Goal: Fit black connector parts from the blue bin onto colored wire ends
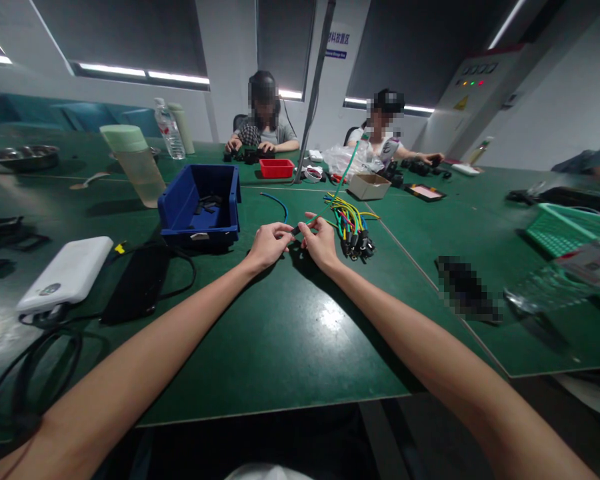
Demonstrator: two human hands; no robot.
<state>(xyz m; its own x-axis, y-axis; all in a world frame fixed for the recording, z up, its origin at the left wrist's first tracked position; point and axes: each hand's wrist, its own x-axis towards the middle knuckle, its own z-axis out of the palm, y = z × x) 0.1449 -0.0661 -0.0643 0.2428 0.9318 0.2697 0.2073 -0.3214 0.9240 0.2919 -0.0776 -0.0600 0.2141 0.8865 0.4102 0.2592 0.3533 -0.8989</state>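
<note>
My left hand (271, 245) and my right hand (320, 244) meet fingertip to fingertip just above the table, both pinched closed. Between them shows a small black sleeve-like piece (295, 231), gripped by the left fingers. A green wire (349, 167) runs through my right hand's pinch and arcs up and away to the right. The wire's near end is hidden by the fingers. Right of the hands lies a bundle of yellow, green, red and blue wires (349, 217) with black and metal ends. A curved blue wire (280, 203) lies just beyond my left hand.
Left of the hands stands a blue bin (200, 207) holding small black pieces. A white power bank (67, 273), a black phone-like slab (137, 283) and cables lie farther left. A green basket (550, 230) is at right. Two people work across the green table (300, 360).
</note>
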